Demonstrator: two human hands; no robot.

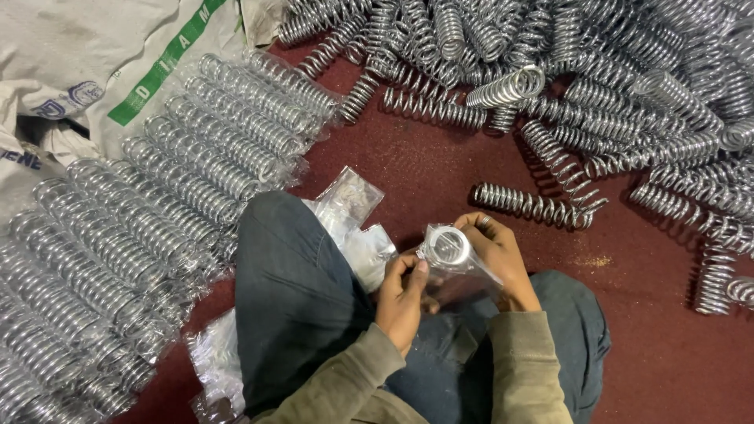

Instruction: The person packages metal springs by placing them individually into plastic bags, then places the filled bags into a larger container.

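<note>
**Thin sleeve at risk of snagging on the coil end**

The shiny steel coil spring (pixel 446 247) sat end-on between both hands, above the person's lap, half inside a clear plastic sleeve (pixel 471 271). The left hand (pixel 402 294) pinched the sleeve's edge near the spring's mouth; the right hand (pixel 499 255) closed around spring and sleeve from behind. The cut wire end could probably have caught and torn the thin film, or the slick coil could have slipped out toward the dark red floor (pixel 440 169), among the loose heap of bare springs (pixel 597 86). Bagged springs (pixel 157 212) lay in rows at the left.
</note>
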